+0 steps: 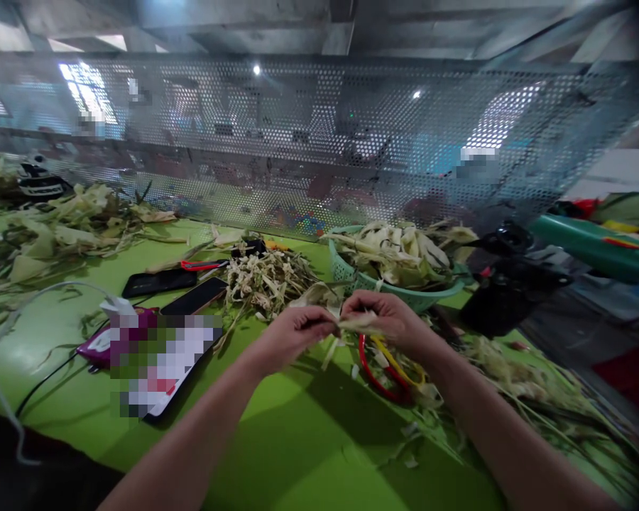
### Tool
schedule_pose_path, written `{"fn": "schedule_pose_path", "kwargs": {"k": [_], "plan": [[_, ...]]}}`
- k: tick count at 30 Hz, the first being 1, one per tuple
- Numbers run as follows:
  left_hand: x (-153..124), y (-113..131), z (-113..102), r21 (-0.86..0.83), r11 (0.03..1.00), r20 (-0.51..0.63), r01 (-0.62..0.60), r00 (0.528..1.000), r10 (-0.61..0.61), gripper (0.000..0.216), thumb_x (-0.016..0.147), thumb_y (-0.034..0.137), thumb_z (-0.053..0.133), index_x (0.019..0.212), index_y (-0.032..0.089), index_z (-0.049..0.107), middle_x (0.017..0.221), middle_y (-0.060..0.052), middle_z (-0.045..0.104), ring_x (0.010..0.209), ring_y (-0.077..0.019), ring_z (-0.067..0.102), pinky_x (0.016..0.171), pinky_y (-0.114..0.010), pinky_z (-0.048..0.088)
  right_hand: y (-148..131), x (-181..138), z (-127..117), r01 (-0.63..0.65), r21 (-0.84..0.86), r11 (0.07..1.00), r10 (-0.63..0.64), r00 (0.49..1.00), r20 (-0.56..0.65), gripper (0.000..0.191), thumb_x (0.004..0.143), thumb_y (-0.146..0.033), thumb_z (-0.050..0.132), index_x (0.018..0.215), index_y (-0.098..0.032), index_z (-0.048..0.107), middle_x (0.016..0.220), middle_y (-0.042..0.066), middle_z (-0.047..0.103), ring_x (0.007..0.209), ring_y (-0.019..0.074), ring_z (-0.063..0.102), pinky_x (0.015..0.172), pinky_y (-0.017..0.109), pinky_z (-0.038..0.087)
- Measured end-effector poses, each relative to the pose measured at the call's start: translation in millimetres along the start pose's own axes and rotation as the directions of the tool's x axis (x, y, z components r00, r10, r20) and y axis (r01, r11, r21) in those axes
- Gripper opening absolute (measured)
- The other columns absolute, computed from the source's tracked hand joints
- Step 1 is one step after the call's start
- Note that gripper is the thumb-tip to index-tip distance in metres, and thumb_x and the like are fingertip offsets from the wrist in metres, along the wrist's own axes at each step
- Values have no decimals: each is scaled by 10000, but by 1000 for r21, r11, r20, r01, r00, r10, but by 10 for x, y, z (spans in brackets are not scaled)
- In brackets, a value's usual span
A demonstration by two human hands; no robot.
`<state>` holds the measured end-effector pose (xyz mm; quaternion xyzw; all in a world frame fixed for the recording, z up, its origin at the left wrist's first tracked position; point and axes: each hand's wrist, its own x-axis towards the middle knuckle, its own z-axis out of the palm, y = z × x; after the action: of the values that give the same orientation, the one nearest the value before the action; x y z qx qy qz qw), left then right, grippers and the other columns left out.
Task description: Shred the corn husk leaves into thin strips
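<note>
Both my hands meet over the green table (277, 440). My left hand (292, 333) is closed, its fingers pinching one end of a pale strip of corn husk (354, 323). My right hand (386, 316) is closed on the other end of the same strip. Just below my right hand lie scissors with red and yellow handles (388, 369). Behind my hands a pile of shredded husk pieces (263, 280) rests on the table, and a teal basket (346, 273) full of husks stands to the right of it.
Phones (160, 282) and a white cable (11, 326) lie at the left. More husks (64, 223) are heaped at the far left, husk scraps (516, 376) at the right. A perforated metal screen (319, 142) closes the back; a black device (505, 284) sits beside the basket.
</note>
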<state>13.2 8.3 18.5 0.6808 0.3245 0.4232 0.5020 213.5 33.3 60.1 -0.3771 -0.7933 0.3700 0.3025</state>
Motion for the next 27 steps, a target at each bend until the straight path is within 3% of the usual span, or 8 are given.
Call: {"fn": "schedule_pose_path", "kwargs": {"k": [2, 5, 9, 15, 17, 19, 22, 27], "plan": [[17, -15, -1, -179, 981, -143, 71, 985, -98, 198, 807, 356, 586, 853, 171, 641, 738, 2, 578, 638, -94, 468, 608, -206, 365, 24, 17, 91, -41, 121, 992, 48, 997, -52, 226, 775, -387, 661, 766, -160, 660, 768, 19, 630, 738, 163, 565, 690, 279, 430], [39, -44, 20, -271, 955, -296, 119, 934, -201, 202, 778, 372, 611, 822, 175, 618, 683, 28, 534, 571, -76, 406, 565, -198, 335, 15, 18, 280, -91, 196, 976, 118, 985, -129, 286, 733, -443, 701, 708, -165, 638, 691, -13, 581, 660, 134, 513, 620, 254, 402], [67, -94, 56, -223, 972, -396, 76, 904, -161, 202, 783, 363, 593, 815, 166, 627, 739, 5, 589, 641, -96, 470, 615, -212, 370, 37, 6, 482, -125, 366, 922, 213, 954, -210, 315, 706, -451, 728, 653, -173, 590, 632, -28, 521, 587, 108, 441, 544, 234, 369], [92, -135, 81, -243, 969, -479, 44, 863, -159, 161, 807, 316, 550, 818, 163, 598, 771, -4, 610, 702, -117, 520, 664, -232, 406, 80, 15, 730, -105, 664, 740, 346, 907, -242, 293, 641, -404, 782, 690, -171, 611, 675, -4, 543, 588, 112, 470, 547, 241, 417], [85, -119, 87, -104, 993, -513, 54, 853, -100, 151, 825, 296, 525, 786, 164, 586, 741, -2, 594, 690, -120, 514, 658, -233, 400, 65, 16, 781, -86, 693, 715, 361, 896, -261, 274, 643, -392, 780, 705, -167, 638, 686, 1, 551, 595, 113, 467, 552, 242, 419], [66, -97, 92, 154, 986, -543, 70, 840, 25, 155, 846, 274, 500, 773, 167, 585, 743, -9, 593, 690, -125, 509, 664, -237, 390, 50, 14, 791, -51, 698, 714, 358, 884, -301, 244, 649, -366, 780, 723, -167, 660, 696, 1, 562, 607, 111, 463, 561, 239, 408], [23, -68, 103, 503, 862, -497, 64, 838, 227, 165, 880, 243, 461, 861, 180, 612, 839, -33, 627, 755, -142, 538, 723, -253, 389, 43, 7, 743, -12, 664, 747, 335, 870, -361, 213, 666, -338, 773, 769, -176, 683, 709, -5, 576, 597, 102, 435, 558, 235, 373], [-48, -33, 145, 733, 679, -355, 45, 876, 326, 237, 918, 230, 410, 939, 202, 645, 916, -64, 639, 825, -166, 567, 774, -273, 391, 64, -9, 643, -88, 587, 805, 349, 870, -348, 267, 682, -412, 755, 676, -166, 651, 561, -30, 471, 510, 96, 323, 476, 251, 263]]}}
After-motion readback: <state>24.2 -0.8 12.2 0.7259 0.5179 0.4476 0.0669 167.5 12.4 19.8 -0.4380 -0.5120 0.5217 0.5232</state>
